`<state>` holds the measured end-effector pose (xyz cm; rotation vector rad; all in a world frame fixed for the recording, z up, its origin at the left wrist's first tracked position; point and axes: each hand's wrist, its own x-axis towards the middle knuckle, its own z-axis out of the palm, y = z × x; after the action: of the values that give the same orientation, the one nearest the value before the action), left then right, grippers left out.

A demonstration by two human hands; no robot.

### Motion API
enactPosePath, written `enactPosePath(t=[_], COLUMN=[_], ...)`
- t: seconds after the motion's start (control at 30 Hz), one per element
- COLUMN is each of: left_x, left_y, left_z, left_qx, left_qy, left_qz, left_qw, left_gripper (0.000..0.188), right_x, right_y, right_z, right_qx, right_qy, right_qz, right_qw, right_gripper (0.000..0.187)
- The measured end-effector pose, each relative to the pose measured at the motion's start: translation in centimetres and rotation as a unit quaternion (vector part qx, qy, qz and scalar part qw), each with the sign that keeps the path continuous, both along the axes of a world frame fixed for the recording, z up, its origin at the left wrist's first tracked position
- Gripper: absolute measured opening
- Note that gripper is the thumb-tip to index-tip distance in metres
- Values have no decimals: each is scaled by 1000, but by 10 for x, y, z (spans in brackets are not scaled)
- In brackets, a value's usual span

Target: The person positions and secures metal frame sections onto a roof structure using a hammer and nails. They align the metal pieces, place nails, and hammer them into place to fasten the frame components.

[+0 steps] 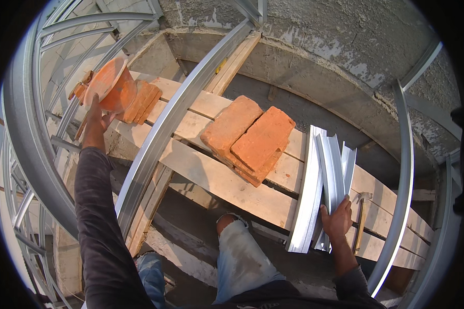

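My left hand (96, 123) is closed on the rim of an orange, dust-smeared plastic bowl (119, 91), tilted on its side above a stack of bricks (143, 103) at the far left of the planks. On the right, my right hand (338, 218) grips the near ends of several loose steel channels (331, 165), which lie across the planks. Between my hands rests a pile of orange bricks (260, 139), with two side by side on top. A hammer (361, 219) with a wooden handle lies just right of my right hand.
Wooden planks (206, 170) form the platform in front of me. A long steel beam (176, 110) crosses over them between the bowl and the brick pile. Steel framing (28, 129) stands at the left, more (404, 180) at the right. A rough cement wall (335, 41) rises behind.
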<state>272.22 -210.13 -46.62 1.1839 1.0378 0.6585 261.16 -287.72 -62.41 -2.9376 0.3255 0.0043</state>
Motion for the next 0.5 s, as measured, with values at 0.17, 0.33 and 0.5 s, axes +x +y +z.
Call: enactPosePath(t=[0.17,0.33,0.5], left_x=[27,33,25], left_y=[16,81,111], left_z=[-8,-42,-35], left_qx=[-1,-59,-47], left_qy=[-7,-166,-220], left_qz=[3,12,-83], left_qw=[1000,984,971], left_gripper=[64,29,15], right_x=[3,4,3], right_y=[4,4,-4], right_z=[-1,0,2], right_qx=[-22,-36,-2], right_qy=[14,43,32], right_qz=[-13,-17,-3], right_qw=[1000,998,999], right_gripper=[95,97,94])
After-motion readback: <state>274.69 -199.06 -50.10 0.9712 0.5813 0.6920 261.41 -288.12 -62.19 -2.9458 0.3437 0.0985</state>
